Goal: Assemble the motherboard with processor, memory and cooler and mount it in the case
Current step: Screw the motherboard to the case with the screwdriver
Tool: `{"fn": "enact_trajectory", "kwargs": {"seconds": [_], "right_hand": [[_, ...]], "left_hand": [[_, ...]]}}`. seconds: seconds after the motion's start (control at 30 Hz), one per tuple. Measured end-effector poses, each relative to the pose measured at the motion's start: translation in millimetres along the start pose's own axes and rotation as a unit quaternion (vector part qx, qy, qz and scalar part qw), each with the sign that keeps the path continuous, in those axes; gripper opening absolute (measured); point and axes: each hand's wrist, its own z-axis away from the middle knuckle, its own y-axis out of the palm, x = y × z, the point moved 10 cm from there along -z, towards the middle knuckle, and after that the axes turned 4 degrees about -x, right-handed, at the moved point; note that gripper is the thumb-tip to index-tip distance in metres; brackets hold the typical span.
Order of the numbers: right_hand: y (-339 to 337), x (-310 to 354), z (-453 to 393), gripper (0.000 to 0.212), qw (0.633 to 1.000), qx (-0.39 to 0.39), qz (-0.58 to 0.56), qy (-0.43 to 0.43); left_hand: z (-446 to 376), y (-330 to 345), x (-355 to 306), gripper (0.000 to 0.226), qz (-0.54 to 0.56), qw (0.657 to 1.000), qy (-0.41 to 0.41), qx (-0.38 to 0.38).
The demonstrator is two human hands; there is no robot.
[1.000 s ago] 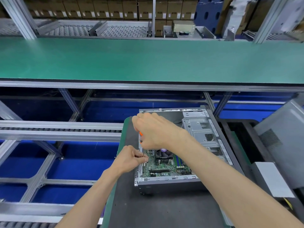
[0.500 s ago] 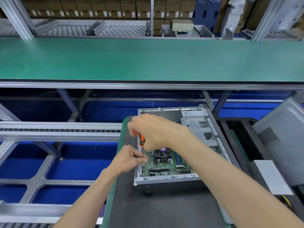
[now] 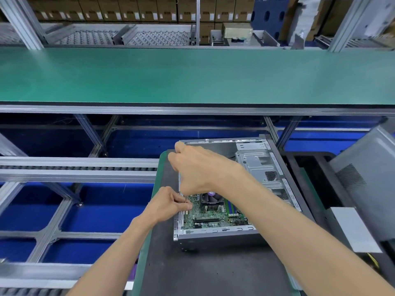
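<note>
An open grey computer case lies flat on a black mat. Inside it sits the green motherboard, carrying a black cooler and memory slots. My right hand is curled in a fist above the board's left edge; the orange screwdriver handle seen earlier is hidden inside it. My left hand pinches the thin shaft just below, at the board's left rim. The screw itself cannot be made out.
A metal drive cage fills the case's far right corner. A grey side panel leans at the right. A long green bench top runs across behind. At the left lies a roller conveyor over blue floor.
My right fist has turned on the spot, and the orange handle that showed below it is now covered. My left hand stays pinched at the same place.
</note>
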Motion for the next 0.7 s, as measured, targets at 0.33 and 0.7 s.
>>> {"fn": "enact_trajectory", "kwargs": {"seconds": [0.33,0.7], "right_hand": [[-3,-1,-6,0.032,1.0,-0.031,0.001,0.004],[-3,-4,-1,0.028,0.998,-0.057,-0.004,-0.01]], "left_hand": [[-4,1,-1,0.005,0.014,1.0,0.002,0.012],[-4,1,-4,0.017,-0.007,1.0,0.018,0.007]]}}
